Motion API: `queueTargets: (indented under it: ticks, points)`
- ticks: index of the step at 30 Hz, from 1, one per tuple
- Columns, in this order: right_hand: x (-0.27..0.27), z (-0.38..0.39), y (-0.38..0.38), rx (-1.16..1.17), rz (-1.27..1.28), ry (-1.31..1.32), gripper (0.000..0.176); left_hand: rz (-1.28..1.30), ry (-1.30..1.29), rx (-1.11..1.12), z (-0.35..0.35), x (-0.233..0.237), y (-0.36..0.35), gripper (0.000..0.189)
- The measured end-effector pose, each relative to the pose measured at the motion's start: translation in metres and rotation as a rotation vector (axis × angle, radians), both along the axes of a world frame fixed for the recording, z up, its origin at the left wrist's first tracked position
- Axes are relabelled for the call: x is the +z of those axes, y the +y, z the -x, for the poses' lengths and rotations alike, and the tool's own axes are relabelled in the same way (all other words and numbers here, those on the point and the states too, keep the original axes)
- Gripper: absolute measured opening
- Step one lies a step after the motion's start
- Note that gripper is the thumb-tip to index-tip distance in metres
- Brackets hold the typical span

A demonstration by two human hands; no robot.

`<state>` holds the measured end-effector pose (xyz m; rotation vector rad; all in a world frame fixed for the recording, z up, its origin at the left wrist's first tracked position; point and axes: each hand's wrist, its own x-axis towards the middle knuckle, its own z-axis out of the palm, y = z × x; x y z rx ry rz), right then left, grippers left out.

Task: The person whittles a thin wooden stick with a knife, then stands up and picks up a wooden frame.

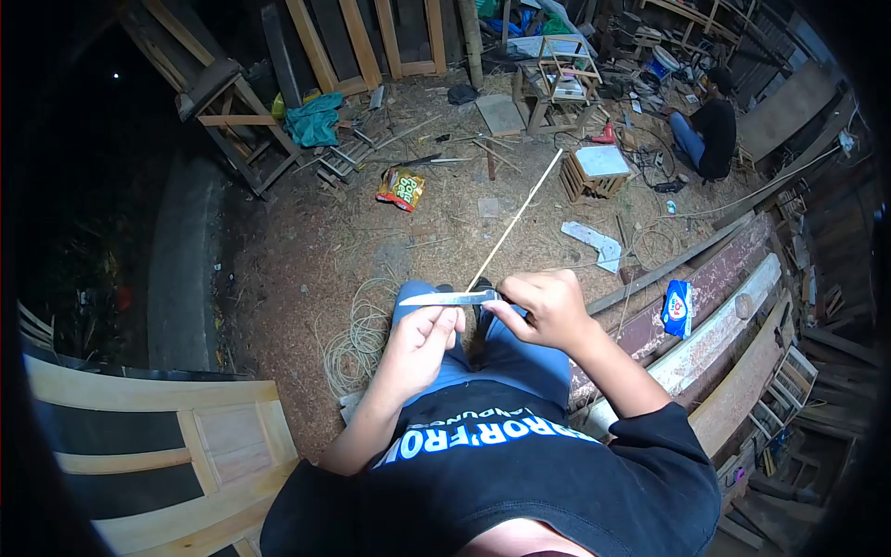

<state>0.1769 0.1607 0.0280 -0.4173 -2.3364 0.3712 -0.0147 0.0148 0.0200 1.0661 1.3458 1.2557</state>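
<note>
A knife (447, 299) with a pale blade lies level above my lap, its tip toward the left. My right hand (543, 304) is closed around its dark handle. Just below the blade, my left hand (422, 348) has its fingers pressed together in a pinch; what they hold, if anything, is too small to make out. A long thin pale strip (515, 221) runs from near the blade forward and to the right over the ground. Its near end is hidden around the knife and my hands.
Coiled strips (353, 343) lie left of my legs. Ahead are a snack bag (401, 188), a slatted crate (594, 174) and a white angled piece (592, 245). A person (710, 130) sits at the back right. A blue packet (677, 309) rests on planks (715, 339).
</note>
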Motion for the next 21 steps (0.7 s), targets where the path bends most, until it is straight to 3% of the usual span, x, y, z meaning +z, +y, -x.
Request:
queueTargets:
  ticks: [4,7,9,11,13,15,17,19,20,21]
  points:
    - [-0.009,-0.017,0.057,-0.453,0.161,-0.017,0.036,0.022,0.03,0.04,0.004,0.008,0.003,0.026]
    - [0.0,-0.009,0.012,-0.045,0.008,-0.136,0.033,0.045,0.032,-0.005,0.004,0.005,0.002,0.022]
    - [-0.019,-0.013,0.03,-0.163,0.028,0.009,0.034,0.04,0.116,0.016,0.005,0.008,0.003,0.021]
    - [-0.012,-0.026,0.067,-0.568,0.285,-0.048,0.03,0.065,0.18,0.034,0.009,0.005,0.002,0.022]
    - [-0.015,-0.018,0.053,-0.369,0.134,0.112,0.03,0.017,0.258,0.066,0.009,-0.007,0.002,0.018]
    - [-0.002,-0.013,0.011,-0.154,0.037,-0.201,0.031,-0.021,0.352,0.091,0.007,-0.007,0.0,0.016]
    - [-0.015,-0.011,0.02,-0.224,0.098,0.02,0.034,-0.033,0.417,0.108,0.009,0.003,0.0,0.013]
    - [-0.01,-0.022,0.052,-0.522,0.221,-0.018,0.033,-0.043,0.469,0.122,0.006,0.004,-0.003,0.011]
    - [-0.012,-0.02,0.046,-0.537,0.113,-0.065,0.032,-0.057,0.497,0.127,0.005,0.002,-0.003,0.011]
    - [-0.023,-0.014,0.031,-0.386,0.179,0.026,0.035,-0.076,0.529,0.137,0.005,0.002,-0.001,0.01]
